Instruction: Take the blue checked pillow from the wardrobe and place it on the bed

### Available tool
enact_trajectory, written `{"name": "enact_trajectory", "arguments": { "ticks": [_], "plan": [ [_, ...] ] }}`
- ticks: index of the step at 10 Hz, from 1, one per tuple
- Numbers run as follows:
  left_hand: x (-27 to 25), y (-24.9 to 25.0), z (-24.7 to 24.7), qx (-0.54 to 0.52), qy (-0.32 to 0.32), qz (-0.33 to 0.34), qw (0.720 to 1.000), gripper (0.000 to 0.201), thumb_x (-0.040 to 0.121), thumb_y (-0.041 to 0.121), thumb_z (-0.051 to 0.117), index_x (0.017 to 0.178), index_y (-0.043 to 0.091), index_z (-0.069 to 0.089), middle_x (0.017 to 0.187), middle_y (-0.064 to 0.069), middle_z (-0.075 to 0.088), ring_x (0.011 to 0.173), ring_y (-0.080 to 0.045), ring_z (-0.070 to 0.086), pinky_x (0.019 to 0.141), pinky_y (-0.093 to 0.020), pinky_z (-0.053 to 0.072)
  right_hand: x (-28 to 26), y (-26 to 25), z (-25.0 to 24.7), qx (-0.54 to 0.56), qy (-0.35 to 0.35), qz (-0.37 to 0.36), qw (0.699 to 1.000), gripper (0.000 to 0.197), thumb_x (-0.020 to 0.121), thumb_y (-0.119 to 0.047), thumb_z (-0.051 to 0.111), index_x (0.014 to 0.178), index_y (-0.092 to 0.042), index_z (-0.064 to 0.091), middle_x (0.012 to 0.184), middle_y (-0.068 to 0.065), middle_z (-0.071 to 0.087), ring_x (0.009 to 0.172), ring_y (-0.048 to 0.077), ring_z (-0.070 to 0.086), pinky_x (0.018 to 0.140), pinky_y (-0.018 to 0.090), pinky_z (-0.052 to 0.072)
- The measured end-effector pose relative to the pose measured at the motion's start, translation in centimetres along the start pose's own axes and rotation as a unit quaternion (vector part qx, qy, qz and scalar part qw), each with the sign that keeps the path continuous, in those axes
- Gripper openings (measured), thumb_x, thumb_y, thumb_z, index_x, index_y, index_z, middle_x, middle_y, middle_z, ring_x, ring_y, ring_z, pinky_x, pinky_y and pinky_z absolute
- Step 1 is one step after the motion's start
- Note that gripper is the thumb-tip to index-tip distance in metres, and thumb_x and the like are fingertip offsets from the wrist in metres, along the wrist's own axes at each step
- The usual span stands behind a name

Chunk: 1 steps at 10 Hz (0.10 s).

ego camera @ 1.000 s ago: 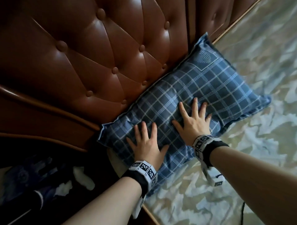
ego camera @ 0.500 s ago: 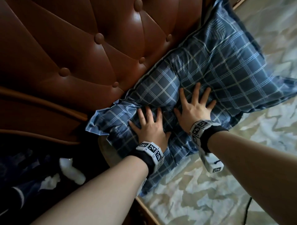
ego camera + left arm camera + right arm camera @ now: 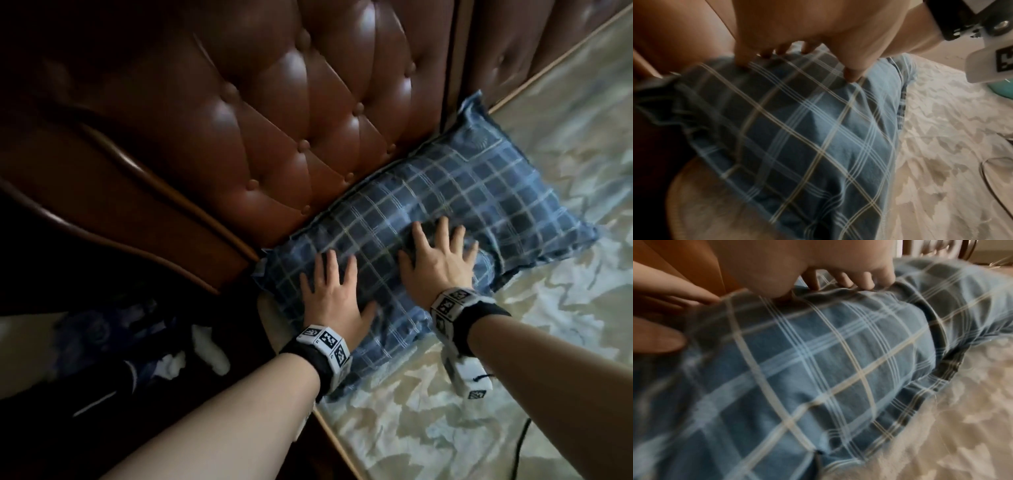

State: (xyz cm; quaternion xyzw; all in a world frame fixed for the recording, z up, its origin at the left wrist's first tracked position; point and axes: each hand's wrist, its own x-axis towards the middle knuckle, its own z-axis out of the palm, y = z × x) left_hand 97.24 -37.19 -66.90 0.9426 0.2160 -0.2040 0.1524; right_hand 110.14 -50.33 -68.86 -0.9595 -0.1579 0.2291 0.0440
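The blue checked pillow (image 3: 455, 202) lies flat on the bed (image 3: 513, 394), its long edge against the brown tufted headboard (image 3: 291, 137). My left hand (image 3: 330, 287) rests palm down on the pillow's near left part, fingers spread. My right hand (image 3: 440, 255) presses flat on its middle, fingers spread as well. The left wrist view shows the pillow (image 3: 807, 138) under the left hand (image 3: 797, 48), whose fingertips touch the cloth. In the right wrist view the right hand (image 3: 838, 277) touches the pillow (image 3: 818, 369) with its fingertips.
The bed has a pale patterned cover. To the left, beyond the bed's edge, a dark gap holds crumpled dark and white cloth (image 3: 191, 353). A thin black cable (image 3: 520, 445) lies on the cover at the lower right.
The pillow, bunched up under both hands half a second ago, now lies smoother and flatter. Both hands stay on top of it with fingers spread.
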Motion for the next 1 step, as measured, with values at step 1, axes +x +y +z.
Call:
{"name": "enact_trajectory", "arguments": {
  "ticks": [1],
  "plan": [
    [-2.48,-2.87,-4.09,0.005,0.047,0.007,0.999,0.082,0.082,0.053,0.058,0.150,0.016,0.031,0.159,-0.018,0.023,0.146,-0.038,0.018,0.117,-0.054,0.021,-1.94,-3.63,-3.56,0.015,0.040,-0.099,0.994,0.063,0.097,-0.048,0.035,0.153,-0.028,0.016,0.164,0.014,0.007,0.150,0.035,-0.001,0.118,0.060,0.002]
  ]
}}
